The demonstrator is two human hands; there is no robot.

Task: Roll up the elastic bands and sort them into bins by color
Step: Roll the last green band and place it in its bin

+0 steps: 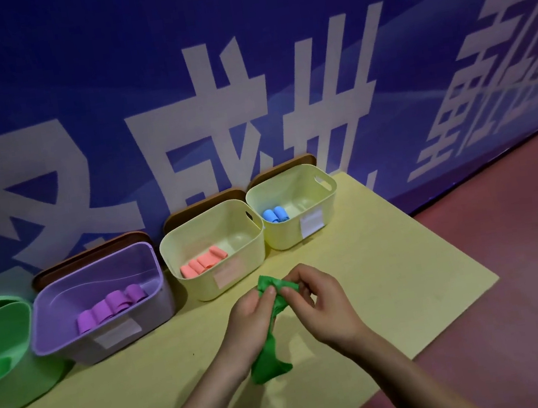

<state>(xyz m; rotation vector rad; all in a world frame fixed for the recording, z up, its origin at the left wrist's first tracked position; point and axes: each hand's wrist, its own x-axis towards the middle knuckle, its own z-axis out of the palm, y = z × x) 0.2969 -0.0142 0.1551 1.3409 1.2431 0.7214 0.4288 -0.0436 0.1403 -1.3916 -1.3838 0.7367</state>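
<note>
Both hands working a green band over the yellow surface, bins lined up behind.

Head view: the left hand (254,316) and right hand (323,303) meet just above the yellow surface (392,276), fingers (270,291) of both pinching the top end of a green elastic band (271,359). That end is bunched up between the fingertips, and the rest hangs down loose between the wrists, tail near the surface. Along the wall sit four bins: a green bin (1,348) at far left, cut off by the edge, a purple bin (102,303) with purple rolls (112,307) inside, a cream bin (213,249) holding pink rolls (203,261), and another cream bin (293,205) with blue rolls (275,215). Blue wall (246,103) with big white lettering behind, reddish floor (524,237) on the right.
</note>
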